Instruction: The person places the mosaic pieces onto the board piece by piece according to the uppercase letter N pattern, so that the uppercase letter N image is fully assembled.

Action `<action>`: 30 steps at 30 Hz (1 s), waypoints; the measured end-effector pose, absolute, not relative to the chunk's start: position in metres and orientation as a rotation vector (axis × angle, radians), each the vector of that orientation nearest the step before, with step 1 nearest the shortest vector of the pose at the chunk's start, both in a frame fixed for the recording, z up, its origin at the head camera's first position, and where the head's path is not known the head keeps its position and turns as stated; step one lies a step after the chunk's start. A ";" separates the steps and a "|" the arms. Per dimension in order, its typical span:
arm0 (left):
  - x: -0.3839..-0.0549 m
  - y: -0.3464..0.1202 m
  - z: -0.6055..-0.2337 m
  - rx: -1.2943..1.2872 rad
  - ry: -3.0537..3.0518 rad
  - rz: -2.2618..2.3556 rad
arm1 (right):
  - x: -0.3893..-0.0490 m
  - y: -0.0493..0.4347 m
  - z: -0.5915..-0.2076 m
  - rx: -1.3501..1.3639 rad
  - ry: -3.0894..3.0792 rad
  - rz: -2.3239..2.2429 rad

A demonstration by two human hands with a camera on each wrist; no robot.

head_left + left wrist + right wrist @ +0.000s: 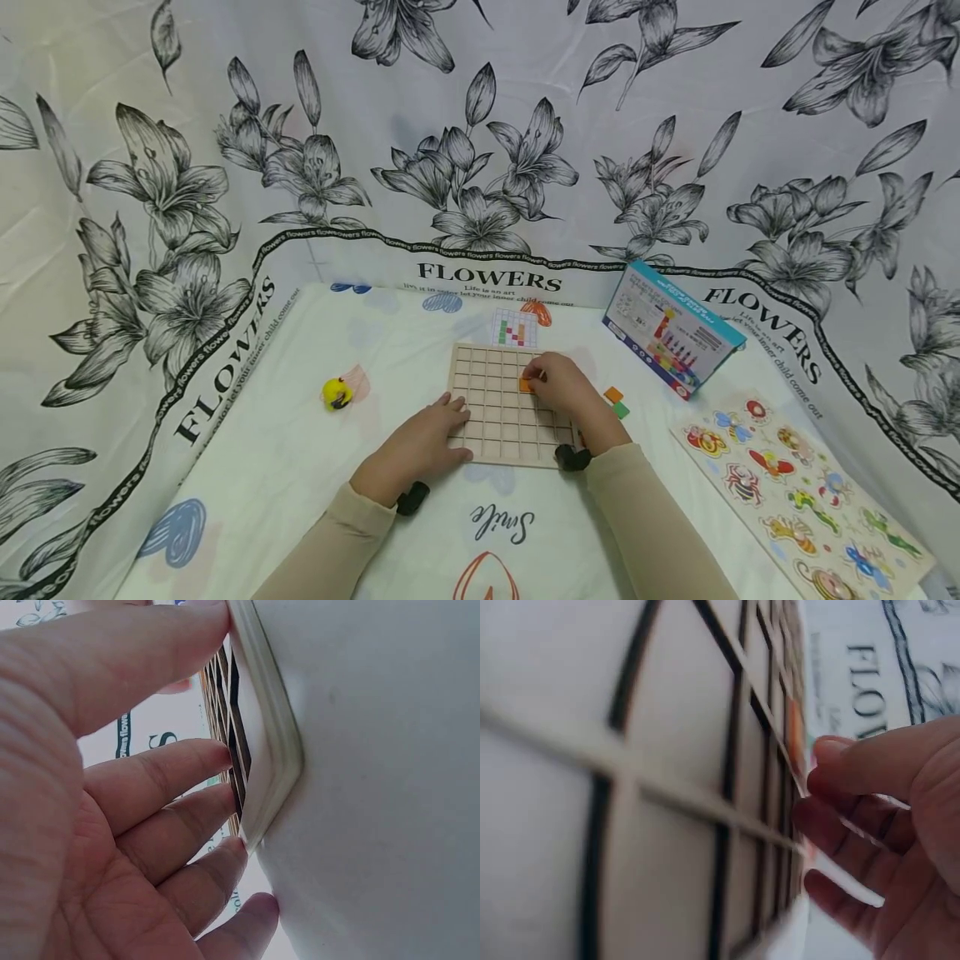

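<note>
A square wooden grid board (487, 433) lies in the middle of the cloth. My left hand (422, 442) rests at its left edge, with fingertips over the grid and the thumb at the near left corner. In the left wrist view, the fingers (180, 765) are spread along the board's rim. My right hand (562, 383) is over the upper right part of the grid, thumb and forefinger pinching an orange square tile (525, 385) at the board's surface. The right wrist view shows that tile (795, 731) edge-on beside the thumb tip.
Another orange tile (613, 394) and a green tile (621, 410) lie right of the board. Behind it is a pattern card (514, 328). A toy box (671, 329) stands at the back right, an insect puzzle board (795, 492) lies at right, and a yellow toy (336, 393) sits left.
</note>
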State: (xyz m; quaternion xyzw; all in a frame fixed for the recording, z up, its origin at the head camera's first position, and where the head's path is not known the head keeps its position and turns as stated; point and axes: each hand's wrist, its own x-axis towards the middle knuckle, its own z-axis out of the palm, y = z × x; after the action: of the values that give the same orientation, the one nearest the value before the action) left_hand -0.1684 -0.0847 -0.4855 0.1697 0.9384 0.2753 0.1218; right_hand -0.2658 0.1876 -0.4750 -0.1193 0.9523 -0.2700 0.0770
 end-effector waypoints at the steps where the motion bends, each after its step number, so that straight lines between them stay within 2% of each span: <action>1: -0.168 -0.085 -0.485 0.493 2.738 0.805 | -0.263 0.193 -0.473 -0.322 2.863 -0.843; 10: -0.168 -0.085 -0.485 0.521 2.744 0.807 | -0.234 0.275 -0.469 0.285 2.870 -1.000; 14: -0.167 -0.085 -0.485 0.530 2.752 0.803 | -0.223 0.297 -0.475 0.449 2.768 -1.005; 30: -0.169 -0.085 -0.485 0.514 2.745 0.821 | -0.223 0.304 -0.489 0.479 2.770 -1.004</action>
State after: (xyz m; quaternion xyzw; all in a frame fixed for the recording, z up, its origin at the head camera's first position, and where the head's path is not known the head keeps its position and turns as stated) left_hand -0.1690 -0.0847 -0.4848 0.1755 0.9367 0.2803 0.1152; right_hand -0.2235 0.3042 -0.4888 0.1600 0.9251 -0.3353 0.0785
